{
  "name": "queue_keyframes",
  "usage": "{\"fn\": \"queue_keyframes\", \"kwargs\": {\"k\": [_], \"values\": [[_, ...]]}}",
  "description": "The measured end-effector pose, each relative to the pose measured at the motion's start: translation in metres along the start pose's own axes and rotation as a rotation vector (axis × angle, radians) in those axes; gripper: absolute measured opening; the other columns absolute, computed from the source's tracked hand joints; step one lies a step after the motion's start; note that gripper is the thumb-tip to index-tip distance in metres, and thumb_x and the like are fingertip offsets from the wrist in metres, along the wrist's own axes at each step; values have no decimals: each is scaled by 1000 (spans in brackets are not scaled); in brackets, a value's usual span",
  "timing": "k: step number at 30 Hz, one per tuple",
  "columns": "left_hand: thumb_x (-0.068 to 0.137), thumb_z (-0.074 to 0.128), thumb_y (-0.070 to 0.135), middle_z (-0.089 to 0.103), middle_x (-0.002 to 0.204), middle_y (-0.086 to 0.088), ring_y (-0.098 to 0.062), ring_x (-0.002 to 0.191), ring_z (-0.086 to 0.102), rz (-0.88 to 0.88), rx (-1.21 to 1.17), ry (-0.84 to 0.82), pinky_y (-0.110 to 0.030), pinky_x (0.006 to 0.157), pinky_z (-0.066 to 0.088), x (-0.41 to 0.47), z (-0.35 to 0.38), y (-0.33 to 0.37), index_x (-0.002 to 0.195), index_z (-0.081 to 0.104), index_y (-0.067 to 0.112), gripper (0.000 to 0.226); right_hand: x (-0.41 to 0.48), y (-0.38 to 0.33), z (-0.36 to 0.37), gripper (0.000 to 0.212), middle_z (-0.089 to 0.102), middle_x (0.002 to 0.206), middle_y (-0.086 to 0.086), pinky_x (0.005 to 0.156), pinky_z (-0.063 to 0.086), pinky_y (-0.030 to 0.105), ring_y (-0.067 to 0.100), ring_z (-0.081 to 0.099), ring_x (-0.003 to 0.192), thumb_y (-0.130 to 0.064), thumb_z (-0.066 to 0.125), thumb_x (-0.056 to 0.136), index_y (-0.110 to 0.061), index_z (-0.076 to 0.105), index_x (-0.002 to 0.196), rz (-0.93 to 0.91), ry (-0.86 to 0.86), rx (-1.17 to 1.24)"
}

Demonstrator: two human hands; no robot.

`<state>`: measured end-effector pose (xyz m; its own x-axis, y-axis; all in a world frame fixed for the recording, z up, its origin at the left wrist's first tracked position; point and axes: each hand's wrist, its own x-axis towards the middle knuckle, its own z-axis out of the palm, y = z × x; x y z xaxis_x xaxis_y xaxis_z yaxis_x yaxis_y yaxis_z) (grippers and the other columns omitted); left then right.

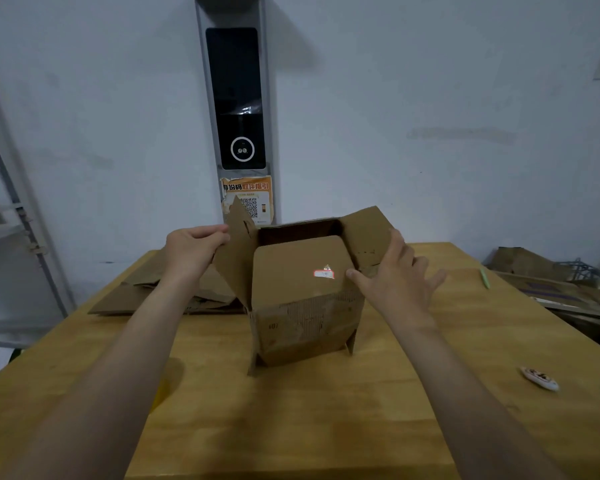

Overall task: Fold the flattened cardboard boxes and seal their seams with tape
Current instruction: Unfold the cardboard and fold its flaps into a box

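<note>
Fingers (207,233) of my left hand (191,252) curl round the edge of the left flap (236,247) and grip it. My right hand (399,282) is splayed, fingers nearly straight, laid against the right flap (368,233) and holding nothing. One cardboard box (305,320) stands mid wooden table (291,427), top open, near flap (298,268) already folded in. It should be light: corrugated, stiff across panels, bending at creases. The front skin is torn, so likely weak there; best held by flap edges. Count: one upright box, three flaps visible, one stack of flat cardboard (146,292) behind left (sheet count unclear), one green pen (484,278). No tape in view.
</note>
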<state>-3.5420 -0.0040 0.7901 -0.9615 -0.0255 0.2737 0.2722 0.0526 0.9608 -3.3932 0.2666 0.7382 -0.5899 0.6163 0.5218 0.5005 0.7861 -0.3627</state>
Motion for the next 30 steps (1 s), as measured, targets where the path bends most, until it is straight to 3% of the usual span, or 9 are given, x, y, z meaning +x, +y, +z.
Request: {"fn": "queue_keyframes", "kwargs": {"k": [4, 9, 11, 14, 16, 18, 20, 25, 30], "values": [[83, 80, 15, 78, 93, 2, -11, 83, 69, 6, -13, -15, -24, 68, 53, -3, 5, 1, 92, 81, 30, 17, 3, -4, 12, 109, 33, 154, 16, 109, 16, 78, 41, 29, 140, -73, 67, 77, -23, 6, 153, 16, -32, -22], [86, 77, 13, 76, 93, 1, -8, 68, 58, 42, 38, -30, -15, 50, 43, -7, 10, 3, 100, 81, 23, 17, 4, -5, 12, 118, -16, 163, 16, 115, 5, 73, 47, -4, 151, -67, 78, 71, -28, 2, 153, -8, 8, 19], [87, 76, 13, 75, 96, 2, -7, 63, 54, 50, 54, -25, -12, 45, 41, -10, 11, 2, 102, 81, 22, 18, 3, -6, 10, 123, -23, 163, 14, 115, 6, 71, 47, -6, 151, -64, 81, 70, -30, -2, 154, -8, 15, 40], [88, 76, 13, 74, 91, 1, -2, 49, 48, 66, 66, -20, -12, 41, 38, -13, 13, 0, 102, 81, 22, 18, -1, -6, 6, 125, -1, 168, 8, 119, 18, 65, 42, 11, 151, -54, 84, 74, -32, -8, 156, -78, 38, 92], [87, 77, 14, 76, 91, 1, -5, 54, 53, 72, 73, -17, -14, 44, 42, -14, 14, 0, 99, 81, 25, 16, -5, -6, 5, 121, 33, 160, 7, 117, 31, 58, 35, 29, 146, -40, 86, 77, -34, -5, 157, -187, 52, 186], [88, 76, 13, 76, 92, 1, -7, 65, 58, 76, 78, -3, -14, 51, 45, -16, 14, 0, 99, 81, 25, 16, -9, -7, 7, 117, 50, 144, 8, 109, 45, 51, 29, 45, 135, -28, 85, 81, -38, -3, 158, -229, 31, 297], [88, 75, 12, 74, 88, 1, -5, 69, 60, 80, 65, 13, -13, 54, 48, -18, 14, 1, 101, 81, 22, 17, -11, -6, 6, 111, 53, 139, 6, 100, 54, 46, 24, 52, 127, -23, 83, 84, -44, 2, 157, -232, -4, 368], [89, 73, 11, 69, 69, 0, 0, 42, 49, 70, 60, 24, -11, 41, 41, -22, 18, 7, 100, 80, 22, 17, -13, -5, 4, 55, 58, 140, -16, 101, 51, 40, 12, 43, 129, -33, 71, 93, -40, 51, 144, -468, -141, 277], [90, 73, 15, 71, 77, 5, -4, 61, 56, 73, 96, 24, -8, 44, 42, -27, 21, 8, 104, 80, 23, 18, -19, -5, 4, 59, 49, 148, -22, 104, 46, 38, 11, 37, 136, -55, 66, 91, -39, 50, 146, -456, -184, 277]]}}
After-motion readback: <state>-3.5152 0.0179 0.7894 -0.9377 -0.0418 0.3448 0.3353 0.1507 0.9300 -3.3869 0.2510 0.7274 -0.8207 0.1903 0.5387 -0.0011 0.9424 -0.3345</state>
